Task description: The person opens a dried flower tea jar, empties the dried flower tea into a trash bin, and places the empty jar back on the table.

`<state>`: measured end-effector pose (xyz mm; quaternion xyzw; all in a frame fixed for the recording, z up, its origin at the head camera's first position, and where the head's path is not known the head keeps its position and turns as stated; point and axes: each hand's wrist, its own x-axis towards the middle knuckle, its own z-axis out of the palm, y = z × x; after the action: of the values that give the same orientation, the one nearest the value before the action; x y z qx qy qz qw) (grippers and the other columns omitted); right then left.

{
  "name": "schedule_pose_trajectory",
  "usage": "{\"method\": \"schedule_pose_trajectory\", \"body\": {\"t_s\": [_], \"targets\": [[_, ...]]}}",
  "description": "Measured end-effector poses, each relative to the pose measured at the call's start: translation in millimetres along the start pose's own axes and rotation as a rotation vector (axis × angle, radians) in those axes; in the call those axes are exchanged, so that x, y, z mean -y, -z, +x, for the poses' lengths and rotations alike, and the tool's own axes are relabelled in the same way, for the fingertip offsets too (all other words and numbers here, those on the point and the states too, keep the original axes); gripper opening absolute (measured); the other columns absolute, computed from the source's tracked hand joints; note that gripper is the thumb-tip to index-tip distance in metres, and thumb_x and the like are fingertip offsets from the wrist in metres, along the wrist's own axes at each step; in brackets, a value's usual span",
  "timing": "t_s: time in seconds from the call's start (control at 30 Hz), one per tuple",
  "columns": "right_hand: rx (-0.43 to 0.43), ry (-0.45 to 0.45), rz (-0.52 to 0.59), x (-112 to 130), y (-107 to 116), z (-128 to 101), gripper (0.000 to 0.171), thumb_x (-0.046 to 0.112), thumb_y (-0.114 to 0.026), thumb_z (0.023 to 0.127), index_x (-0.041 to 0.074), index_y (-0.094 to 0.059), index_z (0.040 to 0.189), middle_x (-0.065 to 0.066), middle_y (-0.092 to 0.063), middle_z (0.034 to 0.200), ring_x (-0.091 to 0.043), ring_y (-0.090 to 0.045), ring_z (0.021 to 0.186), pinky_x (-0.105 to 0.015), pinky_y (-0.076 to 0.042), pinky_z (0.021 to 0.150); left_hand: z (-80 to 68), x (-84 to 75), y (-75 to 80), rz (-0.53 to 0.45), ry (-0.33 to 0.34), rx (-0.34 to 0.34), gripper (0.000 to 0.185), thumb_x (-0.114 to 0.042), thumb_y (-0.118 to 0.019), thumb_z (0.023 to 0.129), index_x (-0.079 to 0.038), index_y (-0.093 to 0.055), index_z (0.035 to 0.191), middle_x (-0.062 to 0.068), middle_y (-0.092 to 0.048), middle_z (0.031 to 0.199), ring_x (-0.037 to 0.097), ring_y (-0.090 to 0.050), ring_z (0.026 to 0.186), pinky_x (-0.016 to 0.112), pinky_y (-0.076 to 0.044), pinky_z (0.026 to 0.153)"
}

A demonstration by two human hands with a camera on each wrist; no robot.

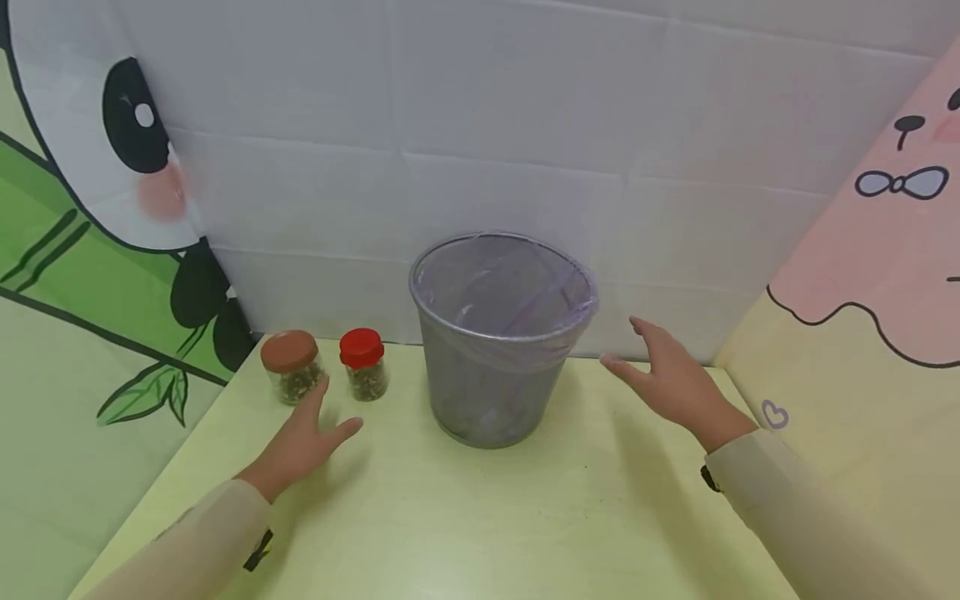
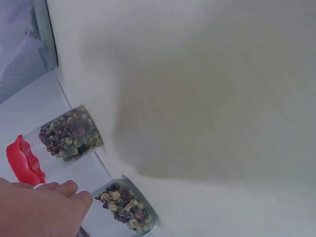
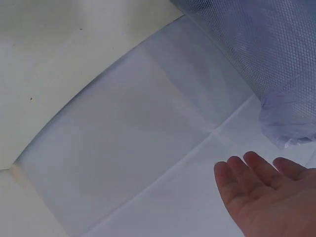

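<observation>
Glass of the small brown-lidded spice jar (image 1: 291, 367), standing beside the red-capped jar (image 1: 362, 364) left of the lined grey mesh bin (image 1: 501, 333), could be toppled by the left hand (image 1: 303, 446), whose spread fingers hold nothing, while the open, empty right hand (image 1: 671, 379) is held near the bin.

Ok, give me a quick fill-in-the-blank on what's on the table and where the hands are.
The mesh bin is lined with a ____ plastic bag.
The left hand reaches toward the jar with the ____ lid.
The jar nearer the bin has a ____ lid.
The right hand holds ____.

Missing words: purple; brown; red; nothing
</observation>
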<state>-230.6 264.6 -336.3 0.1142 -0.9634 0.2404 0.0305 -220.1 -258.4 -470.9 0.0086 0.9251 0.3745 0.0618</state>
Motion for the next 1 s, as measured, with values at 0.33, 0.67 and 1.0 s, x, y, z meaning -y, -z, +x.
{"method": "schedule_pose_trajectory", "body": {"t_s": [0.33, 0.67, 1.0], "targets": [[0.028, -0.076, 0.124, 19, 25, 47, 0.097, 0.079, -0.035, 0.097, 0.006, -0.026, 0.161, -0.020, -0.042, 0.155, -0.040, -0.040, 0.142, -0.064, -0.034, 0.110, 28.0, -14.4, -3.4, -0.149, 0.043, -0.050, 0.122, -0.074, -0.061, 0.090, -0.010, 0.012, 0.164, 0.024, -0.002, 0.170, 0.048, -0.011, 0.153, 0.070, -0.018, 0.116], [0.034, -0.172, 0.219, 33, 29, 73, 0.092, 0.076, -0.037, 0.098, 0.007, -0.033, 0.158, -0.019, -0.045, 0.153, -0.039, -0.045, 0.137, -0.060, -0.039, 0.109, 53.5, -0.5, -15.8, -0.223, 0.058, -0.091, 0.126, -0.074, -0.063, 0.088, -0.009, 0.015, 0.163, 0.026, -0.004, 0.169, 0.046, -0.012, 0.153, 0.068, -0.019, 0.117], [0.049, -0.230, 0.347, 37, 28, 97, 0.081, 0.066, -0.039, 0.103, 0.002, -0.041, 0.153, -0.018, -0.060, 0.127, -0.031, -0.060, 0.108, -0.049, -0.051, 0.097, 71.6, -4.1, -18.8, -0.279, 0.045, -0.153, 0.116, -0.059, -0.069, 0.093, -0.004, 0.004, 0.164, 0.027, -0.011, 0.167, 0.049, -0.018, 0.151, 0.066, -0.022, 0.117]]}}
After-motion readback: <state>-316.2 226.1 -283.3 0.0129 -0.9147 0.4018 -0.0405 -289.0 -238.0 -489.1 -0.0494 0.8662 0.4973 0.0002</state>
